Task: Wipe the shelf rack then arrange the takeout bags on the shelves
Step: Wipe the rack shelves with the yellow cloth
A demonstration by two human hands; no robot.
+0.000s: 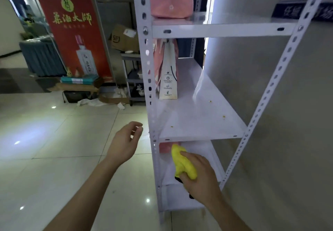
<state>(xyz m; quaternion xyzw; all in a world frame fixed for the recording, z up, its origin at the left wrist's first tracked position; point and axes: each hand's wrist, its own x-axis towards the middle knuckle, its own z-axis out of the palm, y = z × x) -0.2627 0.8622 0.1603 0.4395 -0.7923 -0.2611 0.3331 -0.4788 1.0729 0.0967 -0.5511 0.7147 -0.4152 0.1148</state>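
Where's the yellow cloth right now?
Head view, lower centre: the yellow cloth is gripped in the right hand, at the lower shelf of the white rack.

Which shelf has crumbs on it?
The middle shelf, with the white bag at its back left. Small yellowish specks dot it; the top shelf shows none.

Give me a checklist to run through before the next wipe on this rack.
1. Cloth in hand: ok. The right hand is closed on the yellow cloth.
2. Cloth at the lower shelf: ok; contact with it: cannot tell.
3. Left hand free: ok, open and empty beside the rack post.
4. Middle shelf clean: not ok, small crumbs lie on it.
5. Middle shelf clear for wiping: not ok, a white paper bag stands at its back left.
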